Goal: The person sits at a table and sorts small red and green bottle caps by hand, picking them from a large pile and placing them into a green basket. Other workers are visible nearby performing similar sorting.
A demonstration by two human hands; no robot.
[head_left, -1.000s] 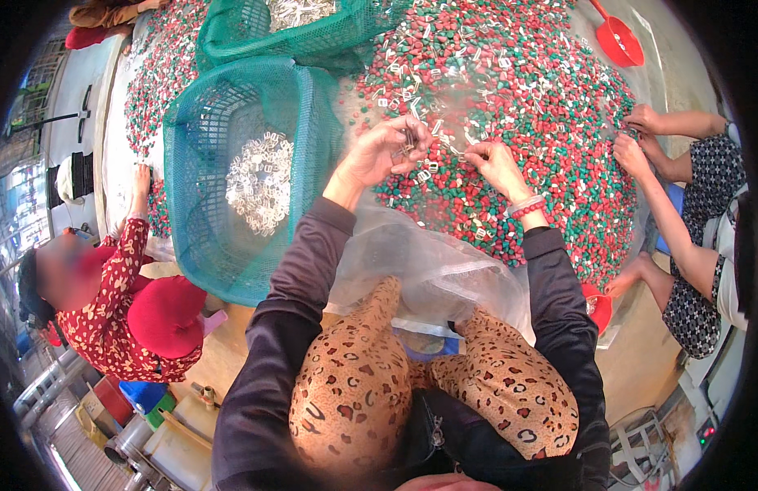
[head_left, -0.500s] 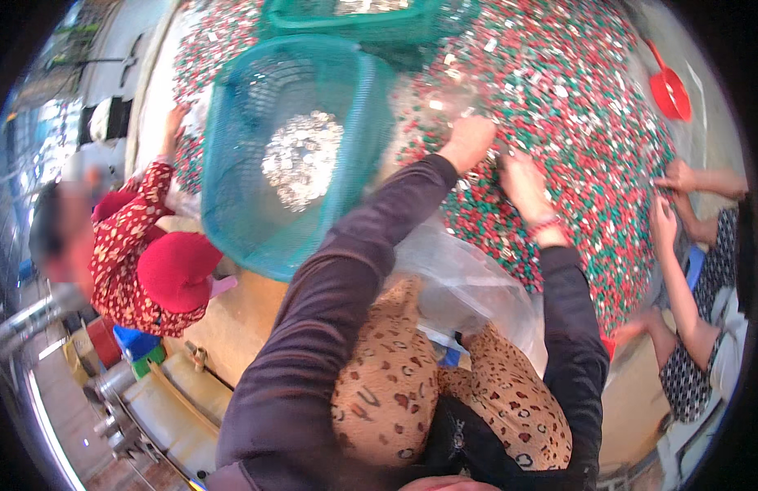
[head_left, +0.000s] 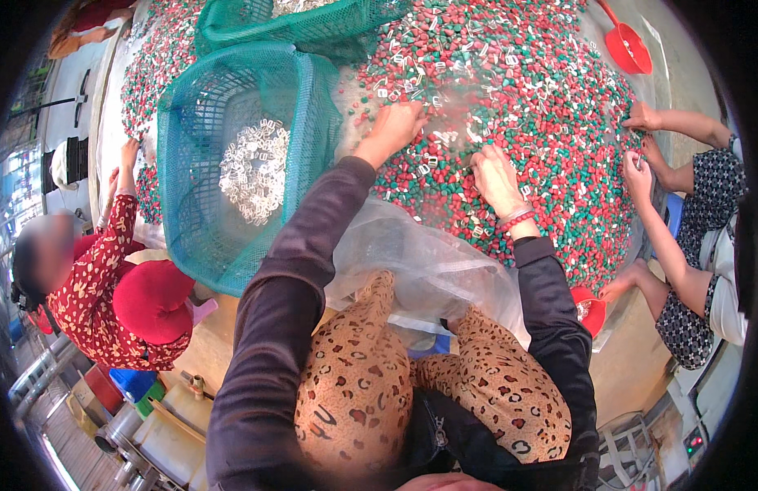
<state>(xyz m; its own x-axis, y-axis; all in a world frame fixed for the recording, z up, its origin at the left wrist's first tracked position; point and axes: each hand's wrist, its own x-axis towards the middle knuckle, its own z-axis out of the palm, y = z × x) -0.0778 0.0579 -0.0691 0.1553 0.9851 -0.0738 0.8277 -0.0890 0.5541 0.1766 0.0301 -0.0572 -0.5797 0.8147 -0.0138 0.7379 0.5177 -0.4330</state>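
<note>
With a clock face centred on the view, a co-worker in a red patterned shirt (head_left: 92,319) sits between 8 and 9, one hand at the far-left edge of the strewn pieces. At 10, a teal basket (head_left: 182,139) holds a heap of clear pieces (head_left: 254,172); green netting (head_left: 318,114) hangs over its right rim. A second basket (head_left: 338,24) stands past it, between 11 and 12. A narrow strip of pale sheet (head_left: 350,90) separates the baskets from the pile, leaving slight sideways room.

At 12, the left hand (head_left: 393,129) is curled at the pile's left edge; whether it grips anything cannot be told. The pile of red, green and white pieces (head_left: 559,164) lies around both hands and fills the gap between them. At 2, the right hand (head_left: 495,176) bends its fingers down onto the pile, its grip hidden. Below both hands, the translucent sheet (head_left: 395,245) sags toward the knees.

A red scoop (head_left: 589,311) sits beyond the pile's edge between 3 and 4, another (head_left: 629,49) near 2. At 3, a second co-worker's hands (head_left: 641,119) reach the right edge.
</note>
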